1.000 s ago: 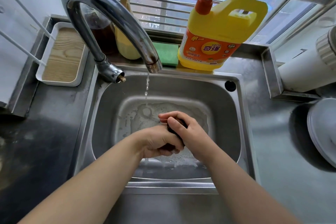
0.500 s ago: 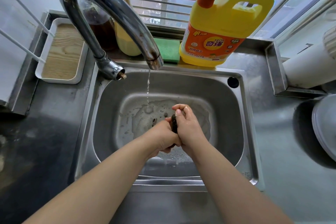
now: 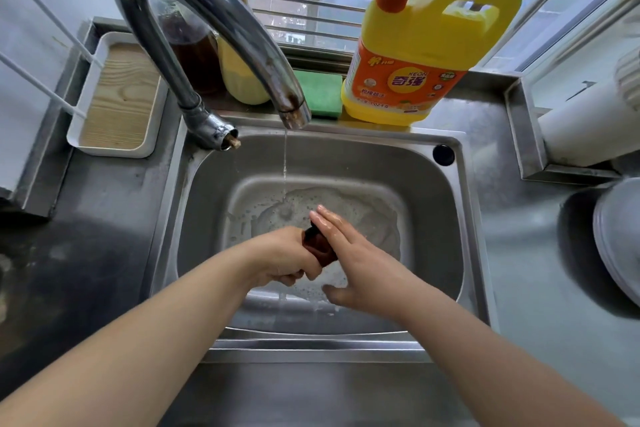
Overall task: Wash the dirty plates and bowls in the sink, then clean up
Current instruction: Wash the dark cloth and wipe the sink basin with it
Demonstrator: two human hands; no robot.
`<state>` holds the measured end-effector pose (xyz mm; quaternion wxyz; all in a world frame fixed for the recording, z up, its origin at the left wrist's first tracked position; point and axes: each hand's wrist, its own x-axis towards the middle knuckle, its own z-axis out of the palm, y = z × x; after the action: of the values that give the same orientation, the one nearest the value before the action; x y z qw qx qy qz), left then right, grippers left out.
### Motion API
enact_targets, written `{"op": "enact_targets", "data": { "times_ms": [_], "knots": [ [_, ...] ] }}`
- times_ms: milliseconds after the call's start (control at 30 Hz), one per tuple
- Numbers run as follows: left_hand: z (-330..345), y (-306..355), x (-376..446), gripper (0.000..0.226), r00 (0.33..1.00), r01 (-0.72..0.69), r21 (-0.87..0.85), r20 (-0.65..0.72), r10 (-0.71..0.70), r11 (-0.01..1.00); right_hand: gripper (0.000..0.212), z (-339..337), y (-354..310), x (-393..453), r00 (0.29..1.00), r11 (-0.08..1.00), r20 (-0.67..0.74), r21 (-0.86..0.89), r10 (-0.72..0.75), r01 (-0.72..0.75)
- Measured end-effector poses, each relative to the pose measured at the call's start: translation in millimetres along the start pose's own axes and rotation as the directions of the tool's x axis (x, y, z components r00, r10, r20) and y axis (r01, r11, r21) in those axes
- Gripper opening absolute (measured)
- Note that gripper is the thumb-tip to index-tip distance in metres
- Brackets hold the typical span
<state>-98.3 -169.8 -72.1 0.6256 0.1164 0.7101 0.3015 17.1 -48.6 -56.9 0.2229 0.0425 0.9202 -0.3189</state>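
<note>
While both forearms reach in from the near edge over the sink (image 3: 460,218), the left hand (image 3: 280,262) curls its fingers into a closed grip round a small dark object (image 3: 320,246) above the basin. Just beside it, the right hand (image 3: 349,256) lies flat and open, fingers straight and together, pressed against the object's far side, thumb spread toward the near wall. One thin stream of water (image 3: 285,163) falls from the single tap (image 3: 221,21) onto suds on the sink floor. One stack of plates (image 3: 620,239) sits on the desk (image 3: 530,253) to the right, well apart from the hands. Farther back, one white tray (image 3: 114,94) sits left, with one green sponge (image 3: 323,92) and one yellow detergent jug (image 3: 426,55) behind the basin.
</note>
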Motion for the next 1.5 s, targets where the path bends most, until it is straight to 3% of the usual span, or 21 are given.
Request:
{"op": "enact_targets", "data": {
  "times_ms": [67,167,200,267,333,367,567,667,767,800,867,933,967,1000,1033,1133,1267,1367,1500],
  "knots": [
    [6.7,6.5,2.3,0.015,0.999,-0.039,0.144,-0.014,0.042,0.989,0.097,8.3,-4.5,13.3,0.995,1.0,-0.1,-0.013,0.019,-0.021],
    [9.4,14.0,3.6,0.005,0.989,-0.075,0.35,-0.094,0.115,0.934,0.057,8.4,-9.1,31.0,0.978,0.985,-0.18,-0.12,0.101,-0.124],
    [9.0,16.3,3.7,0.012,0.984,-0.07,0.48,-0.109,0.139,0.874,0.045,7.2,-9.8,34.7,0.972,0.975,-0.188,-0.144,0.139,-0.167],
    [9.8,20.6,4.4,0.026,0.973,-0.048,0.755,-0.113,0.202,0.654,0.031,5.7,-11.1,38.7,0.967,0.964,-0.172,-0.158,0.188,-0.216],
    [10.7,18.5,6.3,0.028,0.959,-0.038,0.875,-0.104,0.264,0.483,0.024,4.1,-13.3,39.1,0.968,0.959,-0.159,-0.181,0.192,-0.22],
    [10.9,15.0,8.8,0.028,0.956,-0.035,0.893,-0.101,0.275,0.448,0.022,3.1,-14.7,38.1,0.97,0.957,-0.151,-0.19,0.19,-0.218],
    [13.0,-3.4,14.5,0.018,0.945,-0.001,0.847,-0.173,0.277,0.531,0.01,0.0,-18.7,36.5,0.972,0.955,-0.001,-0.182,0.236,-0.232],
    [15.4,-6.6,8.9,0.013,0.93,0.002,0.862,-0.187,0.315,0.507,0.022,0.9,-15.8,40.0,0.954,0.959,0.093,-0.042,0.284,-0.282],
    [16.7,-9.5,6.6,0.021,0.896,0.012,0.887,-0.214,0.389,0.462,0.012,2.0,-9.9,41.9,0.946,0.947,0.176,0.124,0.272,-0.295],
    [16.4,-10.5,6.3,0.022,0.88,-0.006,0.863,-0.236,0.413,0.504,0.007,2.6,-6.1,40.7,0.946,0.93,0.184,0.209,0.267,-0.303],
    [14.1,-12.3,5.8,0.031,0.875,-0.116,0.687,-0.271,0.402,0.717,0.028,5.5,3.7,34.7,0.944,0.802,0.2,0.499,0.263,-0.329],
    [10.0,-13.1,2.3,0.044,0.919,-0.205,0.339,-0.256,0.3,0.918,0.054,8.4,12.7,26.0,0.935,0.478,0.205,0.815,0.289,-0.327],
    [8.1,-13.4,-1.2,0.044,0.946,-0.22,0.129,-0.212,0.243,0.967,0.055,10.1,15.4,21.9,0.934,0.306,0.185,0.91,0.307,-0.281],
    [7.2,-14.0,-4.9,0.04,0.966,-0.219,-0.074,-0.154,0.206,0.973,0.049,11.9,17.4,18.6,0.927,0.191,0.162,0.953,0.338,-0.236],
    [6.9,-15.0,-7.4,0.036,0.976,-0.207,-0.228,-0.107,0.187,0.951,0.039,14.0,20.2,16.9,0.918,0.17,0.132,0.963,0.374,-0.207],
    [8.8,-17.8,-9.8,0.035,0.972,-0.234,-0.38,-0.104,0.21,0.895,0.039,18.5,19.6,13.1,0.885,0.327,0.042,0.92,0.464,-0.215],
    [16.2,-20.8,-6.2,0.043,0.947,-0.308,-0.595,-0.27,0.176,0.743,0.052,17.0,10.8,11.8,0.866,0.346,-0.064,0.929,0.496,-0.129],
    [17.3,-19.1,-6.1,0.039,0.949,-0.287,-0.664,-0.296,0.11,0.69,0.046,16.2,9.3,7.9,0.862,0.21,-0.09,0.978,0.499,-0.02],
    [17.4,-17.1,-12.4,0.043,0.971,-0.196,-0.598,-0.229,0.068,0.777,0.011,9.0,6.8,6.3,0.838,-0.083,-0.115,0.979,0.534,0.187]
  ]
}}
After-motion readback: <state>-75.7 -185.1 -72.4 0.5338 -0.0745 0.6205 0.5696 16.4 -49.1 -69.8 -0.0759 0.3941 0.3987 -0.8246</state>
